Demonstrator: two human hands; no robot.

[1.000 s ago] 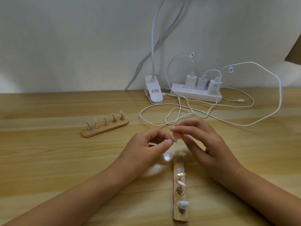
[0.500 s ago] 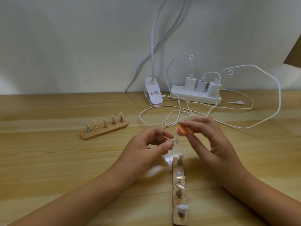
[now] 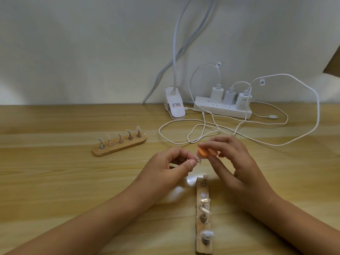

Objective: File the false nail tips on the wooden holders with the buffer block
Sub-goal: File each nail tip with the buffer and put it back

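Note:
My left hand (image 3: pixel 171 164) pinches a small metal peg with a clear nail tip (image 3: pixel 198 159) between thumb and forefinger, above the table. My right hand (image 3: pixel 233 162) grips an orange buffer block (image 3: pixel 258 152) whose end touches the nail tip from above. Below the hands, a wooden holder (image 3: pixel 203 243) lies lengthwise toward me with several pegs and nail tips on it. A second wooden holder (image 3: pixel 119 147) with several upright nail tips sits further left.
A white power strip (image 3: pixel 223 110) with three chargers stands at the back by the wall. Loose white cables (image 3: pixel 202 126) loop over the table just behind my hands. A white lamp clamp (image 3: pixel 174 107) stands left of the strip.
The buffer block lifted off the nail tip half a second ago and has come back down onto it. My left hand has kept holding the peg almost still.

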